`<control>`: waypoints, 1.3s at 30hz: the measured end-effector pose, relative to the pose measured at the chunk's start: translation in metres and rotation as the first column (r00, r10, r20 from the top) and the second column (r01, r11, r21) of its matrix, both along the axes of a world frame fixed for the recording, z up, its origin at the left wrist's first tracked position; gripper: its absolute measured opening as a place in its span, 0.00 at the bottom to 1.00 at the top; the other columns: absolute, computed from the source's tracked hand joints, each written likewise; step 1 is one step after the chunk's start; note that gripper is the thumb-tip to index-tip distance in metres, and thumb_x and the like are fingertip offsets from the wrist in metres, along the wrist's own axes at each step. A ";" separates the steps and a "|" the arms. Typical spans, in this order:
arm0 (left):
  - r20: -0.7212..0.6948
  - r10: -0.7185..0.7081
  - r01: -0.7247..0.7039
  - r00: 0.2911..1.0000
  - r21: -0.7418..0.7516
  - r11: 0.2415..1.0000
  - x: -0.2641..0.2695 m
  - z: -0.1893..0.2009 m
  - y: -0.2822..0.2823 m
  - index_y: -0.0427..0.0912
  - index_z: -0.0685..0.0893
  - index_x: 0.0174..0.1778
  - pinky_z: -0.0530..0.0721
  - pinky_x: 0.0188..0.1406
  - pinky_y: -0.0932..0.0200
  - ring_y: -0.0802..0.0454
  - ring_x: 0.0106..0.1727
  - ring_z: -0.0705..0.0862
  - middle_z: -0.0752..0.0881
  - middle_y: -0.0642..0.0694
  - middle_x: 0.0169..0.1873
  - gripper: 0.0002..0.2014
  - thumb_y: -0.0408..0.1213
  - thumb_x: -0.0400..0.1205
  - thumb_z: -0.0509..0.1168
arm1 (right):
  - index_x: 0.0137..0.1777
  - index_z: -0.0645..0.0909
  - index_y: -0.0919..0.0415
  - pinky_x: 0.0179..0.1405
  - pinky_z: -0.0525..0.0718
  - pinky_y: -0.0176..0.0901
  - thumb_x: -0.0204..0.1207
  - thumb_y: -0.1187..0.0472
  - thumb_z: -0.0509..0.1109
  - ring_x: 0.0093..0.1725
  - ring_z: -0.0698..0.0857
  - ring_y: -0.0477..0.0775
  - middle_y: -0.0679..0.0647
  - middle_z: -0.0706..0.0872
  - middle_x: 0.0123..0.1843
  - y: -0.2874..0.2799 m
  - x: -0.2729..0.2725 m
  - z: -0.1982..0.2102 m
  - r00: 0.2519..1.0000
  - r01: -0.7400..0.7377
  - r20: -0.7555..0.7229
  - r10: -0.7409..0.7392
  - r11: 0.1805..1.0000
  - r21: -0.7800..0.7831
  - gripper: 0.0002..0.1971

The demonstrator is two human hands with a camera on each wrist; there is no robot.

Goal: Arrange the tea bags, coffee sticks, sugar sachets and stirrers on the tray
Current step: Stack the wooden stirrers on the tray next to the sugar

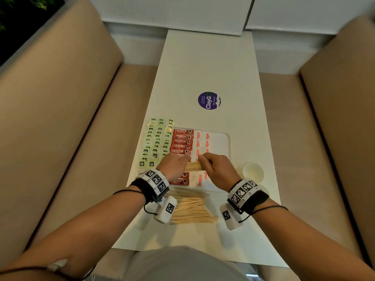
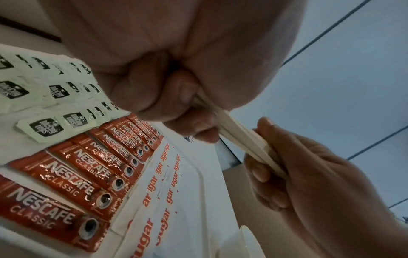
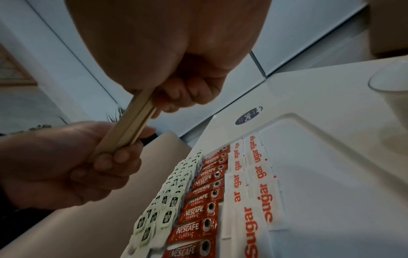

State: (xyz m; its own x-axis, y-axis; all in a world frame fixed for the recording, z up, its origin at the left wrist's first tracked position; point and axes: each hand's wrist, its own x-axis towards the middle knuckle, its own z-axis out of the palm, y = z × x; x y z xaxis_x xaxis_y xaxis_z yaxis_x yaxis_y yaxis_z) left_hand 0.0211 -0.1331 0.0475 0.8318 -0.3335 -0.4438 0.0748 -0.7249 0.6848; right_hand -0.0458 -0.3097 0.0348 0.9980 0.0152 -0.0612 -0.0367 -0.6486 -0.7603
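Stirrers [image 1: 192, 166], a small bundle pinched at each end by the left hand [image 1: 172, 166] and right hand [image 1: 217, 169] just above the tray [image 1: 224, 138], look light, thin and stiff but slidey, so they're probably best kept squeezed flat near both ends.

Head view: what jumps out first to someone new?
Both hands, left hand and right hand, grip opposite ends of a small bundle of wooden stirrers, held above the white tray. Beneath them run neat columns: green tea bags on the left, red Nescafe coffee sticks in the middle, white sugar sachets to their right. A loose pile of stirrers lies nearer the person.
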 end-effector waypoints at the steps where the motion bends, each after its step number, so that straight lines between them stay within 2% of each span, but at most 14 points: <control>1: 0.013 -0.016 0.015 1.000 0.016 1.000 0.001 -0.003 0.001 0.45 0.72 0.20 0.68 0.25 0.59 0.53 0.18 0.70 0.71 0.52 0.16 0.29 0.49 0.90 0.55 | 0.36 0.78 0.56 0.31 0.74 0.49 0.91 0.48 0.57 0.26 0.74 0.50 0.50 0.79 0.27 -0.001 0.000 0.002 0.999 -0.041 -0.009 0.041 0.999 -0.028 0.22; 5: 0.050 -0.055 0.052 0.997 0.053 0.997 0.007 -0.007 0.004 0.42 0.71 0.20 0.67 0.25 0.58 0.48 0.21 0.68 0.70 0.47 0.17 0.28 0.47 0.88 0.57 | 0.37 0.82 0.54 0.32 0.74 0.46 0.90 0.44 0.56 0.29 0.78 0.50 0.50 0.81 0.29 -0.006 0.000 0.007 0.984 -0.179 -0.028 0.177 0.970 -0.164 0.24; 8: 0.070 -0.098 0.093 0.993 0.083 0.992 0.010 -0.007 0.004 0.41 0.70 0.21 0.65 0.25 0.57 0.49 0.20 0.66 0.69 0.46 0.18 0.26 0.44 0.87 0.57 | 0.39 0.81 0.45 0.30 0.71 0.40 0.87 0.38 0.58 0.27 0.77 0.45 0.45 0.79 0.26 -0.008 0.001 0.008 0.963 -0.271 -0.051 0.266 0.933 -0.238 0.20; 10: 0.089 -0.123 0.117 0.988 0.077 0.990 0.010 -0.006 0.004 0.41 0.68 0.19 0.63 0.22 0.59 0.52 0.18 0.65 0.68 0.49 0.16 0.26 0.42 0.86 0.58 | 0.45 0.82 0.46 0.31 0.74 0.40 0.82 0.33 0.62 0.28 0.78 0.42 0.43 0.82 0.29 -0.004 0.001 0.010 0.943 -0.332 -0.113 0.312 0.895 -0.298 0.19; 12: 0.118 -0.146 0.140 0.982 0.055 0.989 0.010 -0.006 0.003 0.42 0.68 0.18 0.62 0.20 0.60 0.56 0.16 0.63 0.67 0.51 0.14 0.27 0.42 0.86 0.59 | 0.57 0.81 0.51 0.36 0.80 0.43 0.80 0.32 0.65 0.36 0.83 0.47 0.46 0.87 0.40 0.002 0.001 0.007 0.930 -0.364 -0.189 0.316 0.861 -0.355 0.23; 14: 0.144 -0.153 0.148 0.978 0.046 0.988 0.011 -0.009 0.002 0.41 0.71 0.18 0.64 0.20 0.61 0.56 0.15 0.63 0.67 0.51 0.14 0.29 0.45 0.88 0.59 | 0.64 0.77 0.56 0.38 0.80 0.46 0.84 0.36 0.63 0.40 0.84 0.53 0.51 0.87 0.45 0.007 0.000 0.003 0.929 -0.364 -0.223 0.295 0.835 -0.412 0.24; 16: 0.170 -0.151 0.145 0.974 0.045 0.988 0.012 -0.012 0.002 0.41 0.72 0.18 0.66 0.21 0.60 0.55 0.16 0.64 0.67 0.49 0.14 0.31 0.50 0.88 0.58 | 0.66 0.75 0.56 0.35 0.76 0.46 0.88 0.39 0.58 0.40 0.84 0.54 0.52 0.87 0.46 0.008 -0.001 -0.004 0.933 -0.355 -0.218 0.286 0.831 -0.429 0.22; 20: 0.215 -0.119 0.124 0.969 -0.009 0.992 0.014 -0.014 0.001 0.36 0.80 0.26 0.75 0.27 0.56 0.49 0.21 0.74 0.79 0.47 0.20 0.32 0.59 0.87 0.55 | 0.61 0.73 0.57 0.30 0.73 0.44 0.90 0.41 0.51 0.33 0.80 0.52 0.48 0.81 0.38 0.007 -0.005 -0.008 0.945 -0.316 -0.221 0.240 0.842 -0.438 0.20; 23: 0.254 -0.132 0.134 0.958 0.007 0.991 0.017 -0.011 -0.001 0.38 0.79 0.27 0.72 0.26 0.56 0.50 0.21 0.72 0.77 0.48 0.20 0.32 0.60 0.88 0.53 | 0.58 0.70 0.57 0.27 0.67 0.42 0.90 0.40 0.49 0.29 0.75 0.47 0.44 0.74 0.33 0.008 -0.006 -0.008 0.954 -0.269 -0.237 0.181 0.865 -0.423 0.20; 27: 0.291 -0.237 0.222 0.927 0.086 0.971 0.028 -0.012 -0.010 0.38 0.76 0.23 0.66 0.24 0.57 0.51 0.20 0.69 0.74 0.46 0.19 0.32 0.51 0.91 0.51 | 0.54 0.67 0.53 0.28 0.67 0.40 0.90 0.41 0.51 0.31 0.76 0.46 0.44 0.76 0.35 0.010 -0.009 -0.010 0.949 -0.243 -0.275 0.158 0.919 -0.312 0.15; 30: 0.275 -0.335 0.312 0.901 0.126 0.942 0.040 -0.014 -0.018 0.31 0.80 0.30 0.70 0.27 0.55 0.48 0.24 0.72 0.78 0.41 0.24 0.30 0.48 0.91 0.50 | 0.54 0.69 0.53 0.31 0.72 0.41 0.89 0.39 0.54 0.35 0.80 0.48 0.48 0.81 0.40 0.008 -0.007 -0.006 0.934 -0.228 -0.321 0.156 0.952 -0.203 0.17; 33: 0.251 -0.483 0.442 0.839 0.203 0.874 0.052 -0.011 -0.031 0.36 0.75 0.27 0.68 0.29 0.55 0.49 0.25 0.70 0.74 0.44 0.23 0.30 0.48 0.92 0.49 | 0.54 0.71 0.54 0.36 0.79 0.44 0.87 0.38 0.58 0.39 0.83 0.49 0.50 0.84 0.44 0.005 -0.001 -0.002 0.913 -0.198 -0.382 0.144 0.975 -0.105 0.18; 35: 0.232 -0.549 0.503 0.803 0.230 0.833 0.061 -0.009 -0.041 0.41 0.70 0.24 0.69 0.30 0.54 0.49 0.25 0.69 0.70 0.46 0.22 0.29 0.49 0.91 0.49 | 0.54 0.72 0.55 0.41 0.86 0.52 0.86 0.38 0.61 0.40 0.87 0.53 0.52 0.86 0.44 0.005 0.005 -0.002 0.899 -0.162 -0.416 0.136 0.986 -0.028 0.19; 39: 0.214 -0.629 0.577 0.747 0.262 0.774 0.081 -0.009 -0.058 0.40 0.69 0.25 0.68 0.30 0.53 0.49 0.25 0.68 0.69 0.45 0.22 0.28 0.50 0.91 0.49 | 0.55 0.70 0.58 0.43 0.88 0.58 0.87 0.39 0.57 0.36 0.87 0.54 0.53 0.86 0.41 0.001 0.015 -0.009 0.906 -0.090 -0.416 0.082 0.996 0.000 0.20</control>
